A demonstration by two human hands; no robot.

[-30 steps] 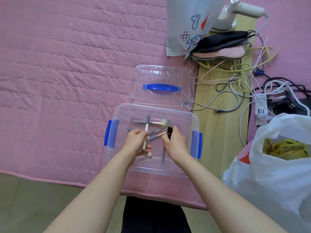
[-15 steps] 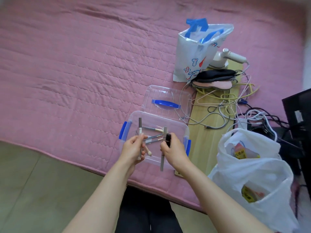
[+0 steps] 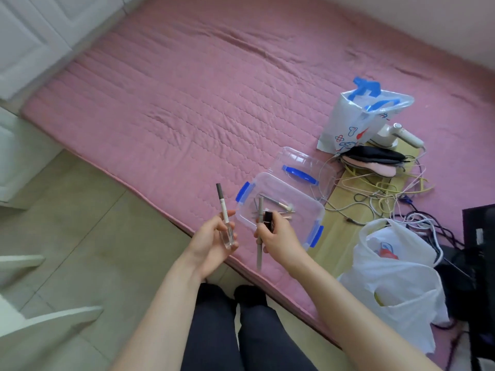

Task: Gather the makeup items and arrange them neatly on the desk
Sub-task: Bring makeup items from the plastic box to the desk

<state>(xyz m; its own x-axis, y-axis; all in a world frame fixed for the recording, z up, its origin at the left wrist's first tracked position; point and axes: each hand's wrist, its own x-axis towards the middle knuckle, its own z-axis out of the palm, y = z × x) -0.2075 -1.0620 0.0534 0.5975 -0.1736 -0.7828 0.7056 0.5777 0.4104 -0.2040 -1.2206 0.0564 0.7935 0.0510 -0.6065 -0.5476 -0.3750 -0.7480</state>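
A clear plastic box [image 3: 308,214] with blue latches sits at the edge of the pink quilted bed [image 3: 187,103]. Inside it lie a makeup brush [image 3: 278,203] and a few thin sticks. My left hand [image 3: 211,242] holds a slim clear-and-silver makeup tube with a dark tip [image 3: 224,215] upright, just left of the box. My right hand [image 3: 278,239] grips a long grey makeup pencil [image 3: 259,236] together with a short black tube [image 3: 267,219], at the box's near corner.
The box's clear lid with a blue handle [image 3: 300,174] lies behind it. A printed white bag [image 3: 356,124], slippers [image 3: 375,160], tangled cables [image 3: 396,199] on a wooden board and a white plastic bag [image 3: 396,277] crowd the right. White furniture [image 3: 24,49] stands left.
Both hands have lifted out of the box towards me, each carrying its makeup items. The view has pulled back and swung left, showing floor and white furniture.
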